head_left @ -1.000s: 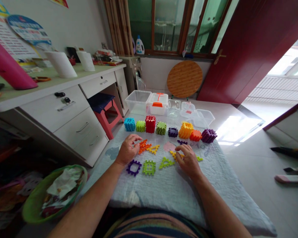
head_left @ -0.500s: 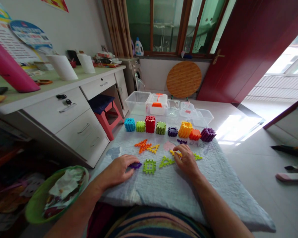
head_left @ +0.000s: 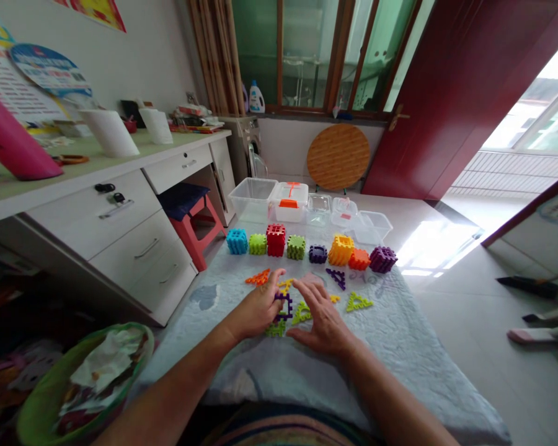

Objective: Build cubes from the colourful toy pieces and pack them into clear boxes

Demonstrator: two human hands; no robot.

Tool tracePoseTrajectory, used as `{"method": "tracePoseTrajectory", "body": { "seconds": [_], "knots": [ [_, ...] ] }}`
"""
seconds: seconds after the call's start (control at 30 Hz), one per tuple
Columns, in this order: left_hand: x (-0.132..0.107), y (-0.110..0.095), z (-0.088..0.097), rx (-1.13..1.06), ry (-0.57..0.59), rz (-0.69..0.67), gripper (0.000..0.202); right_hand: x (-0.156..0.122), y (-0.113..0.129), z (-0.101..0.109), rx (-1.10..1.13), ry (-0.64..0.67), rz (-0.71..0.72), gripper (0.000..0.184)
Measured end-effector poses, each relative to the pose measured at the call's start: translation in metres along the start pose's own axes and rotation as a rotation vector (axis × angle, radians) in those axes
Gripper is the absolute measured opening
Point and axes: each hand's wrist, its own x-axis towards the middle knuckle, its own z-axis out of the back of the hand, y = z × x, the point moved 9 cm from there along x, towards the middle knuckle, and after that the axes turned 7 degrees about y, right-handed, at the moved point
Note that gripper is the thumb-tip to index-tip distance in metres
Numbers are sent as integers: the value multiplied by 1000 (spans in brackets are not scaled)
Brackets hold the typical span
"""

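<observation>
Purple frame [head_left: 290,306] has shifted right, pinched upright in the left hand [head_left: 259,310] by the green square [head_left: 275,330], contact unclear. Right hand [head_left: 323,316] near, fingers spread, seemingly empty. Likely a positioning step; next calls for bracing the frame's free side.

Left: side tabletop [head_left: 81,170] with pink cylinder [head_left: 16,139], two white paper rolls [head_left: 109,133]; drawers [head_left: 125,232] below. Pink stool [head_left: 198,223], dark top, beside drawers. Green basket [head_left: 32,402], crumpled paper [head_left: 105,356] inside. Back: brown curtain [head_left: 216,56], blue-capped white bottle [head_left: 256,100], round wooden board [head_left: 338,156] upright. Right: red door [head_left: 409,99], dark broom [head_left: 527,288].
</observation>
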Motion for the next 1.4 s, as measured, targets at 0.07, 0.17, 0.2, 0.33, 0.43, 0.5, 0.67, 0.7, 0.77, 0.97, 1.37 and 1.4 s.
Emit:
{"method": "tracePoseTrajectory", "body": {
  "seconds": [0.07,0.17,0.2,0.33,0.43,0.5,0.67,0.7,0.77,0.97,1.37,1.4],
  "knots": [
    [6,-5,-7,61,-4,-21,62,2,5,-7,10,49,16,72],
    [10,-9,-15,83,-16,-57,64,3,6,-9,34,64,-2,55],
    [10,-9,-16,80,-17,-62,65,3,6,-8,40,59,-8,55],
    [5,-5,-16,64,-22,-55,69,1,4,-5,39,23,-24,54],
    [-6,-2,-7,114,-62,-88,76,-1,-9,5,4,-60,-95,52],
    [-15,-1,-2,206,-73,-130,78,-4,-22,10,-34,-91,-165,52],
    [-28,11,-8,381,25,-142,73,-10,-51,9,-132,-6,-347,48],
    [-28,13,-9,389,48,-144,71,-11,-54,7,-147,22,-367,48],
    [-28,15,-12,390,75,-153,68,-11,-56,4,-166,68,-382,51],
    [-25,14,-8,348,31,-223,64,1,-51,4,-182,170,-375,50],
    [-27,19,-3,280,-65,-231,47,63,-71,53,-420,220,-294,55],
    [-27,19,-3,280,-68,-230,46,71,-76,60,-464,225,-313,55]
  ]
}}
